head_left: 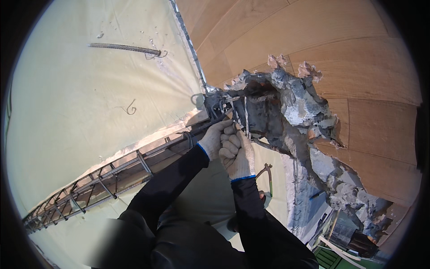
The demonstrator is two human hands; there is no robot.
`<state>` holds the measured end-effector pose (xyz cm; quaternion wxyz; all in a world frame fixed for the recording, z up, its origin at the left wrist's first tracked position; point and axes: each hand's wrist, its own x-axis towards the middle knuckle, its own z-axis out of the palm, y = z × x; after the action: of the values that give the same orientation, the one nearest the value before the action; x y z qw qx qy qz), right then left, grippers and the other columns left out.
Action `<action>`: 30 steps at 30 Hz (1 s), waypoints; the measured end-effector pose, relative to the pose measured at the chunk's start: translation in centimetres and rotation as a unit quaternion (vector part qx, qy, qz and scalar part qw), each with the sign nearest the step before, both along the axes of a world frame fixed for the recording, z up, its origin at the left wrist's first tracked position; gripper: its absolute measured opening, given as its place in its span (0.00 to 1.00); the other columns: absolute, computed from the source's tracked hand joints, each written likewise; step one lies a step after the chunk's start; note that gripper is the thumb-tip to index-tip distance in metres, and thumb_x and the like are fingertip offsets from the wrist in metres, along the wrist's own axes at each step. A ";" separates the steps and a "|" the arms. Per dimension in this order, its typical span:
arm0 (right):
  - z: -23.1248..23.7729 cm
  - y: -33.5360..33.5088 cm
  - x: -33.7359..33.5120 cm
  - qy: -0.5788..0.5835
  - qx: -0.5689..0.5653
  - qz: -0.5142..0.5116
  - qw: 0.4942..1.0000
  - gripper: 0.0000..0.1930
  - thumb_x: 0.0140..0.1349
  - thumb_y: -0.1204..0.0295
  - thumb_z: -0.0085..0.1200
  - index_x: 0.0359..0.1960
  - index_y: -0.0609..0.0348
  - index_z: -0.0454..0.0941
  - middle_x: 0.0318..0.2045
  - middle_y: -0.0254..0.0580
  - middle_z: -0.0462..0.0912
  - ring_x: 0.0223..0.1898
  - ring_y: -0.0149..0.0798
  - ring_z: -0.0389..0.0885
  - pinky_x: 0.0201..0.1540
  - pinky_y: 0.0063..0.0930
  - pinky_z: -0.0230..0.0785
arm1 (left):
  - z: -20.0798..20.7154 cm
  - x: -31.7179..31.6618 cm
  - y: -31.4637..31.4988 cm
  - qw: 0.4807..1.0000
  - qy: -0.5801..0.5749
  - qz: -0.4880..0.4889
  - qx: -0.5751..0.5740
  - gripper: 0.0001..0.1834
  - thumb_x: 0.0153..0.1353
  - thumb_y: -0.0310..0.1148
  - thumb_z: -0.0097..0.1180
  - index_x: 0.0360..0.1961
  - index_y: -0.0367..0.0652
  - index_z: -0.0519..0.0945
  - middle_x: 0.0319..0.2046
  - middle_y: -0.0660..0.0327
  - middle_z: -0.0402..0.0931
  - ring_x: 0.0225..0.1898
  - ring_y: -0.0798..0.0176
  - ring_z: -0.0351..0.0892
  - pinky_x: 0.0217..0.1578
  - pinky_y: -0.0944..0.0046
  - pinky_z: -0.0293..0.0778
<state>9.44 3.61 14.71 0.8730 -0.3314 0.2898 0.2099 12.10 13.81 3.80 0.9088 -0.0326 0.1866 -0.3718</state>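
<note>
Both hands wear pale knit work gloves with blue cuffs, side by side at the end of a rebar cage (pixel 148 166). My left hand (pixel 214 140) is closed, with its fingertips against the dark bars and thin wires at the cage's end. Close beside it, my right hand (pixel 238 157) has curled fingers, the index raised toward the same wires. What either hand grips is too small to make out. Just beyond the fingertips a light-coloured rod (pixel 246 117) crosses a dark cavity (pixel 264 107) broken into the concrete. A pair of pincers (pixel 269 181) with green on its handle lies below my right hand.
Jagged broken concrete (pixel 302 105) rims the cavity, beside a brown panelled surface (pixel 358 67). At the upper left, a loose piece of rebar (pixel 123 47) and a bent wire (pixel 131 108) lie on a pale sheet (pixel 67 89). Green slatted material (pixel 329 258) shows at the lower right.
</note>
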 end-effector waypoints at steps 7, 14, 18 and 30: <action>0.2 -0.3 -0.2 0.011 0.071 -0.012 0.997 0.12 0.88 0.63 0.48 0.61 0.52 0.77 0.28 0.19 0.59 0.24 0.19 0.57 0.27 0.17 0.56 | 0.3 0.9 -1.9 0.998 0.043 0.034 0.023 0.26 0.84 0.54 0.51 0.24 0.60 0.70 0.20 0.72 0.71 0.17 0.70 0.70 0.16 0.67 0.66; 2.1 1.5 -0.2 0.044 -0.099 -0.012 0.994 0.11 0.86 0.64 0.55 0.58 0.57 0.80 0.30 0.23 0.69 0.26 0.21 0.65 0.29 0.19 0.62 | -2.1 0.2 -1.6 0.992 -0.011 0.012 -0.127 0.25 0.83 0.56 0.52 0.26 0.60 0.72 0.17 0.74 0.65 0.14 0.72 0.62 0.13 0.68 0.59; 1.8 0.8 -1.6 -0.003 -0.351 0.076 0.933 0.12 0.83 0.67 0.58 0.60 0.56 0.84 0.35 0.27 0.77 0.28 0.23 0.72 0.30 0.19 0.66 | 0.1 0.4 -2.7 0.994 0.054 0.099 -0.009 0.24 0.84 0.53 0.52 0.27 0.60 0.71 0.18 0.78 0.61 0.16 0.77 0.58 0.15 0.73 0.55; 7.9 4.9 -5.8 -0.356 -0.796 0.186 0.454 0.21 0.71 0.77 0.67 0.64 0.66 0.84 0.53 0.54 0.88 0.55 0.54 0.88 0.60 0.44 0.79 | -1.7 1.2 -4.2 0.981 0.040 0.181 -0.062 0.17 0.85 0.45 0.53 0.33 0.57 0.75 0.23 0.79 0.67 0.19 0.79 0.60 0.19 0.73 0.56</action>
<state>3.62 8.51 22.63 0.1965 -0.9735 -0.0736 -0.0908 13.29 9.60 2.14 0.9490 -0.1373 0.1906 -0.2104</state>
